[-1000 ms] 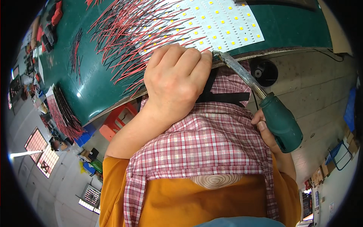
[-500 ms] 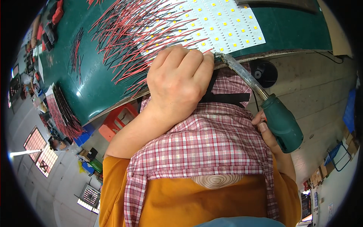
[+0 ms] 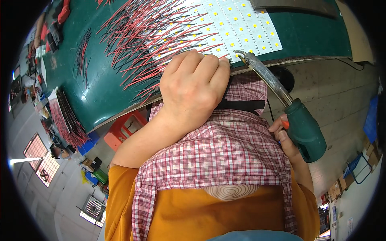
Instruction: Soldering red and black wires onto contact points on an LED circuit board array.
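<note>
My left hand (image 3: 195, 82) is closed, knuckles up, at the near edge of a white LED board (image 3: 263, 37) dotted with yellow squares. The end of a red wire (image 3: 223, 57) shows by its forefinger; the fingertips are mostly hidden. Many red and black wires (image 3: 134, 48) fan out to the left from the board. In my right hand (image 3: 283, 134) is a soldering gun (image 3: 307, 132) with a dark green handle, an orange trigger and a metal barrel. Its bent tip is over the board's near edge, just right of my left fingers and apart from them.
The board lies on a green table (image 3: 98, 98). A small wire bundle (image 3: 83, 56) is on the left, and a wired stack (image 3: 68, 118) sits at the table's left edge. A dark bar (image 3: 297, 6) lies at the back right. Below the table stands an orange stool (image 3: 124, 128).
The soldering gun has shifted slightly right, and its tip has come up and away from my left fingers. My left hand has moved a little to the right, still closed.
</note>
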Demonstrator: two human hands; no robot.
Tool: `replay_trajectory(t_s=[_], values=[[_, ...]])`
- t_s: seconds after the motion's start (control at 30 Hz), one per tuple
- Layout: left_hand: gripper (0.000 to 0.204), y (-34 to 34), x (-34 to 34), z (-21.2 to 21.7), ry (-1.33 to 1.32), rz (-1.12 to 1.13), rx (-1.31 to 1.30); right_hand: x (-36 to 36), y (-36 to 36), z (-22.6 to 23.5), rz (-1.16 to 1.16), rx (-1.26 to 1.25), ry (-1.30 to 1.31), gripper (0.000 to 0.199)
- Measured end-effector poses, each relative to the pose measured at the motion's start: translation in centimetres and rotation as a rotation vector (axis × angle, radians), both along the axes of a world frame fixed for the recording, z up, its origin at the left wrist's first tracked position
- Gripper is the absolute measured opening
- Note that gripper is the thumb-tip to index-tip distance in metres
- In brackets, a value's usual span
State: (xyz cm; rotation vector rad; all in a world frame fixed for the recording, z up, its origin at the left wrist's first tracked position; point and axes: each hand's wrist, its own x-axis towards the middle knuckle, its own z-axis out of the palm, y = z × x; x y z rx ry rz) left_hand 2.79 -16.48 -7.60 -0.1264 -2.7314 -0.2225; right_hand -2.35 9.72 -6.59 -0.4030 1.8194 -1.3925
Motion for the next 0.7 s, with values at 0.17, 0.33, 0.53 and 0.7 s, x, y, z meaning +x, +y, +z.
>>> replay_trajectory(t_s=[0.17, 0.33, 0.53, 0.7], values=[[0.021, -0.9, -0.1, 0.7, 0.056, 0.066, 0.343, -0.4, -0.6, 0.4, -0.046, -0.042, -0.078, 0.009], [0.019, -1.1, -0.6, 0.6, -0.076, 0.073, 0.141, -0.6, -1.1, 0.7, -0.028, -0.025, -0.071, 0.007], [0.019, -1.0, -0.8, 0.1, -0.011, 0.045, 0.087, -0.7, -1.2, 0.4, 0.0, -0.046, -0.115, 0.01], [0.019, -1.0, -0.7, -0.2, 0.027, 0.036, 0.049, -0.8, -0.9, 0.3, 0.245, 0.123, 0.199, 0.015]])
